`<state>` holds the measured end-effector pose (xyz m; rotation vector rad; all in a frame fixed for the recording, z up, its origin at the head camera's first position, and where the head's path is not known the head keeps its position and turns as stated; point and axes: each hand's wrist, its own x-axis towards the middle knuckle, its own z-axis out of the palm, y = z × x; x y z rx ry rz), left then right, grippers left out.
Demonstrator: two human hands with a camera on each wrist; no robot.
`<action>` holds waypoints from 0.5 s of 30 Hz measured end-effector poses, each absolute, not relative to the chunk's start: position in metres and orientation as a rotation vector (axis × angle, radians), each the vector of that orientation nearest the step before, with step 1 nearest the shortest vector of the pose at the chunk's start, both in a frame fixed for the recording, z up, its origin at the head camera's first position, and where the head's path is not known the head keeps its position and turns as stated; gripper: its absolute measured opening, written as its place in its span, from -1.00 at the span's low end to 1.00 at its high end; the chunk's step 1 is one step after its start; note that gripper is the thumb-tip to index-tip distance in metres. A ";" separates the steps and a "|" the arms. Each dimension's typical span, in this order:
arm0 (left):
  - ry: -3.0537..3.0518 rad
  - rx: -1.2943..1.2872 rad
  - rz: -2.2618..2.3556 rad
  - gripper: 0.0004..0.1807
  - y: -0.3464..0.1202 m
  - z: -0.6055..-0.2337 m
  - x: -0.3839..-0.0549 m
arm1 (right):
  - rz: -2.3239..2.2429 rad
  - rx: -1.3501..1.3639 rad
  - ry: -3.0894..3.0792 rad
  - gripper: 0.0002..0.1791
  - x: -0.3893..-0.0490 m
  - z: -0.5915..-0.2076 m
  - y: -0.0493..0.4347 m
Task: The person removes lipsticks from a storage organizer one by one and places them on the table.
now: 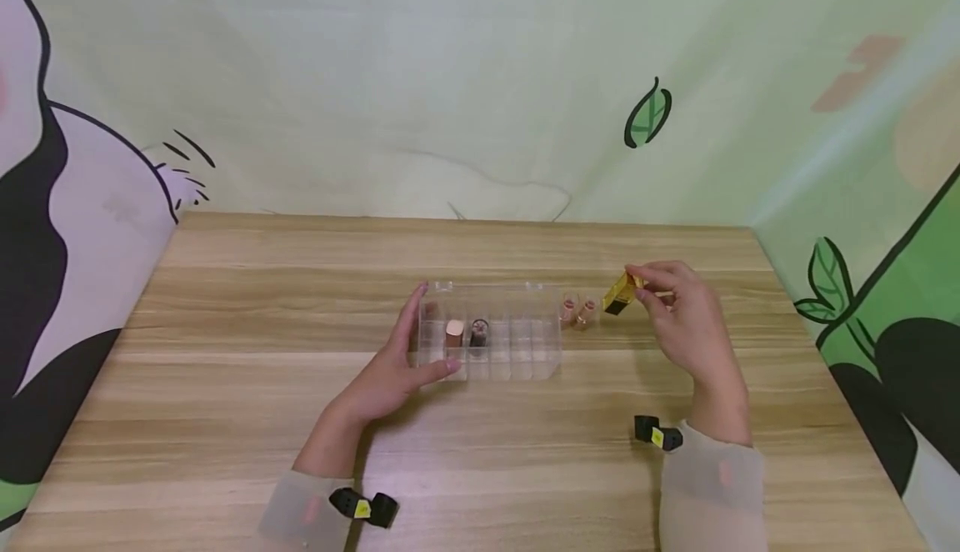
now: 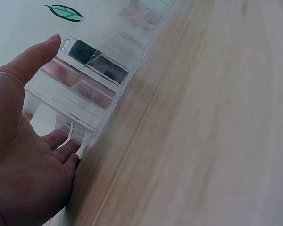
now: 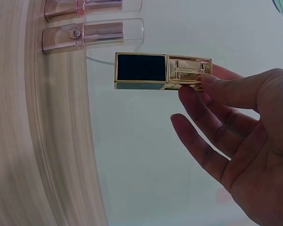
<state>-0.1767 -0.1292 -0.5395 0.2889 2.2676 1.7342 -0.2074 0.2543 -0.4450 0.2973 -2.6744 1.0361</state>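
Pale sleeves are closest, then a clear box on the worktop. Hands are apart: left hand grips the box's left end, right hand pinches a gold-and-black lipstick off right of the box, past two pinkish tubes. Brown tube, black tube inside.

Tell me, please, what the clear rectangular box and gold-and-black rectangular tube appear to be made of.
Clear rectangular box: probably glossy plastic, being see-through with bright edges. Gold-and-black rectangular tube: polished metal or metallised plastic, judging by mirror-like gold reflections.
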 end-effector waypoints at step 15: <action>2.263 0.290 1.736 0.30 -0.128 -0.538 -0.176 | 1.036 0.331 -2.744 -0.62 -0.212 -0.452 0.256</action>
